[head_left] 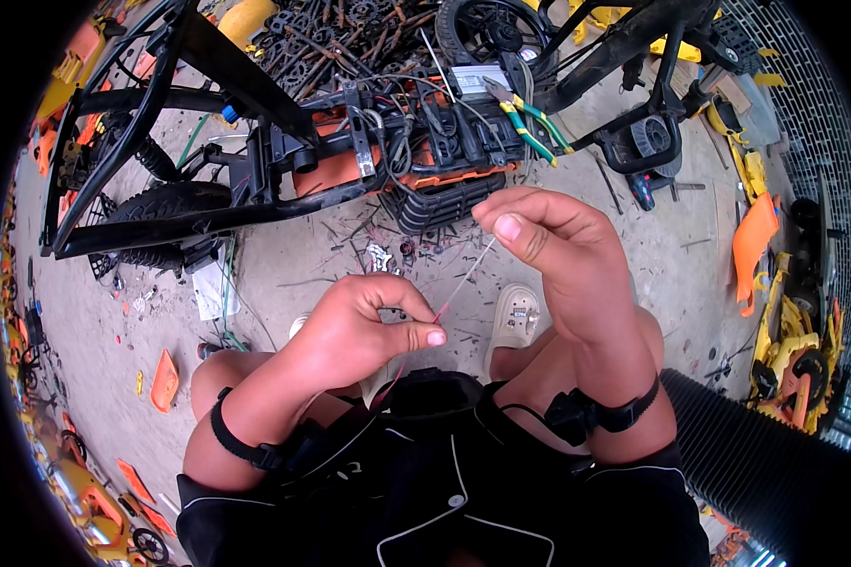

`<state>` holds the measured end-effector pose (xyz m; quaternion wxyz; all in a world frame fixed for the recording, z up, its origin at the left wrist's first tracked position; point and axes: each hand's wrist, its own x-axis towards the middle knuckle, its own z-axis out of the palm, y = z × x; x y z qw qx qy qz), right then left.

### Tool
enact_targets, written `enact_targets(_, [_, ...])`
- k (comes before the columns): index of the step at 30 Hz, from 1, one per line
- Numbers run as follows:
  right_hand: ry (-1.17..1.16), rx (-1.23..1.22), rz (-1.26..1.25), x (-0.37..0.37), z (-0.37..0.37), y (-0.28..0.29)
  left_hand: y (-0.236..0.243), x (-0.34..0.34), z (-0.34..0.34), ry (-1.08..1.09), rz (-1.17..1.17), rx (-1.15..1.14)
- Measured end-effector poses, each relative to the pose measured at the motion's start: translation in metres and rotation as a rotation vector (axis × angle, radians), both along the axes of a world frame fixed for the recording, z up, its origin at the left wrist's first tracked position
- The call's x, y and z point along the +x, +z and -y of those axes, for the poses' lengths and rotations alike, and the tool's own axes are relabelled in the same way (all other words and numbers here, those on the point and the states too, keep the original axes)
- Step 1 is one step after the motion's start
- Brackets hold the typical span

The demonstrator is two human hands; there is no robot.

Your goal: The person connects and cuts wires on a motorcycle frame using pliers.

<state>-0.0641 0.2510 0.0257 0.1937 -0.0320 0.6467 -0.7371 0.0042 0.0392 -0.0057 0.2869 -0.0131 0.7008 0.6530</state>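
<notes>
A thin wire [470,269], pale along its upper length and pink-red lower down, runs between my two hands. My left hand [369,326] pinches its red part between thumb and finger, and the red length trails down to my lap. My right hand [553,246], higher and to the right, pinches the pale upper end. Just beyond my right hand, green-and-yellow pliers [531,128] rest on the black metal frame [189,217], among tangled cables [416,128] and orange plastic parts.
A wheel [477,28] and a heap of metal parts [312,28] lie behind the frame. A drill [641,189], orange panels [755,246], yellow parts [785,369] and scraps lie on the concrete floor [113,331]. Black ribbed material [756,454] is at lower right.
</notes>
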Motion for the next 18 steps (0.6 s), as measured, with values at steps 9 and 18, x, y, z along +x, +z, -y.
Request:
enact_targets(9, [0.007, 0.01, -0.019, -0.001, -0.001, -0.001, -0.002, -0.001, -0.002, 0.006, -0.033, -0.055])
enact_targets(18, [0.008, 0.005, -0.014, 0.0, 0.001, -0.001, -0.01, 0.002, -0.004, 0.027, -0.166, -0.07])
